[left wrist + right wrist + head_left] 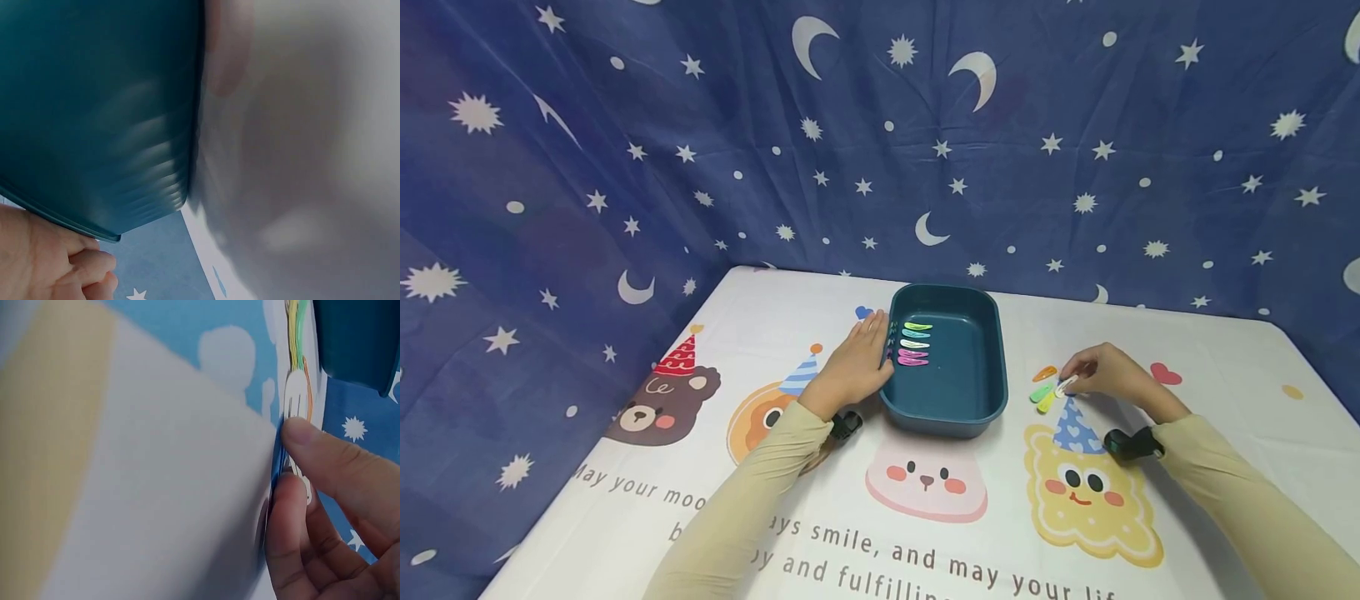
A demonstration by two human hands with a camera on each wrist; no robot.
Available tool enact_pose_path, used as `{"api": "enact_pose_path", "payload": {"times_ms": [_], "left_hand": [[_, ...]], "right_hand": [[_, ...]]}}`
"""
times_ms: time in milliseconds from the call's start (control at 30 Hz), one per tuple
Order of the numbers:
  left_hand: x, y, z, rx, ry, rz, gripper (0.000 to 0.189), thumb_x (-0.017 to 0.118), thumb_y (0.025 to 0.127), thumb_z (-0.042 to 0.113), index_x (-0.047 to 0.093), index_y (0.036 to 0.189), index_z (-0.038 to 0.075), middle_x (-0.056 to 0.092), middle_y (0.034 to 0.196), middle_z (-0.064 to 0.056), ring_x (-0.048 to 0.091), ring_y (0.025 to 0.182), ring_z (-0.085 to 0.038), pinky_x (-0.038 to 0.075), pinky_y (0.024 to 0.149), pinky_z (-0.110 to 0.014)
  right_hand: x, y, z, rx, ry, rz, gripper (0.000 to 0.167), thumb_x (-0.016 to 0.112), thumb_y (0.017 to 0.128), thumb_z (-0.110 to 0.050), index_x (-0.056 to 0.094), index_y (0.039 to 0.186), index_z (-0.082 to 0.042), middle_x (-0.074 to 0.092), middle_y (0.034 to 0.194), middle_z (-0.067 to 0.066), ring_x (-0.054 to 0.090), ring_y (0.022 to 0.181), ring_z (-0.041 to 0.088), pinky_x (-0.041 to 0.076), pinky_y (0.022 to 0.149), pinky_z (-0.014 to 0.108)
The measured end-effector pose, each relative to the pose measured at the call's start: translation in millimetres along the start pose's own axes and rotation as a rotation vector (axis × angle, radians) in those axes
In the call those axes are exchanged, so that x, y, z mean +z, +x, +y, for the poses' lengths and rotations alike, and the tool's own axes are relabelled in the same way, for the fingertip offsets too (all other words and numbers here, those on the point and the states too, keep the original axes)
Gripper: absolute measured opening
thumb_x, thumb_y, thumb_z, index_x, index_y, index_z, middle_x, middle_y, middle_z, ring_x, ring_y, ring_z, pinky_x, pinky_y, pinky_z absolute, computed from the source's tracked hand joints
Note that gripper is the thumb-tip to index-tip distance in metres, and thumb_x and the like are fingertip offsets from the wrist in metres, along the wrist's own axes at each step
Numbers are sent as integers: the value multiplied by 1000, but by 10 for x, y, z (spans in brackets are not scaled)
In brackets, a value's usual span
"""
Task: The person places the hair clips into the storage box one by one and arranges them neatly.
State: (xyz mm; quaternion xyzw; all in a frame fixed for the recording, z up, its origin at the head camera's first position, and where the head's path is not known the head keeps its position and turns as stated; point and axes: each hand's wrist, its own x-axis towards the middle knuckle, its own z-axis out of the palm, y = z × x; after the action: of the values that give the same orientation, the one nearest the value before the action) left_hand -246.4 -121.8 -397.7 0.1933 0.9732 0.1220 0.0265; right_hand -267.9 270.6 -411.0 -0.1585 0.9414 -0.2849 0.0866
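My right hand [1105, 377] pinches a white hair clip [296, 394] between thumb and fingertips, just over the tablecloth. Close beside it lie an orange hair clip [1044, 374], a green hair clip [1041, 393] and a yellow hair clip [1046, 403]. My left hand [852, 367] rests against the left rim of a dark teal bin [943, 421], its fingers fairly straight. Inside the bin, along its left side, a column of hair clips holds a yellow-green clip [917, 327], a blue clip [916, 334], a white clip [914, 344] and two pink clips [913, 358].
A white tablecloth [820, 554] printed with cartoon animals and lettering covers the table. Behind it hangs a dark blue curtain [1015, 200] with moons and stars. Black straps with small devices [1131, 444] sit on both wrists.
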Motion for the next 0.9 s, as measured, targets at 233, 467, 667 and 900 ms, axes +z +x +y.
{"api": "enact_pose_path", "payload": {"times_ms": [233,467,667,900], "left_hand": [[-20,4,4,-3,4,-5,71,38,95,28,5,150,-1,7,159,-13,3,148,-24,5,122,-35],[-34,2,6,4,9,-3,70,39,95,27,5,150,-1,8,159,-14,5,148,-26,6,122,-36],[-36,-2,10,11,5,0,70,39,94,26,6,150,-2,9,158,-15,5,148,-26,7,122,-36],[-17,3,5,7,11,-7,70,38,95,27,6,150,-1,9,159,-15,4,148,-25,6,122,-36]], "right_hand": [[-58,-29,55,48,49,-47,21,74,72,-1,72,93,3,71,82,9,54,67,5,46,60,17],[-83,-50,48,64,42,-47,20,74,74,-1,72,93,4,72,83,12,53,65,4,45,58,17],[-73,-57,31,52,-3,-47,18,74,73,-1,73,91,3,71,79,11,51,65,10,44,55,18],[-67,-79,40,2,-46,-60,17,76,73,-3,74,88,2,71,78,10,51,63,9,45,55,17]]}}
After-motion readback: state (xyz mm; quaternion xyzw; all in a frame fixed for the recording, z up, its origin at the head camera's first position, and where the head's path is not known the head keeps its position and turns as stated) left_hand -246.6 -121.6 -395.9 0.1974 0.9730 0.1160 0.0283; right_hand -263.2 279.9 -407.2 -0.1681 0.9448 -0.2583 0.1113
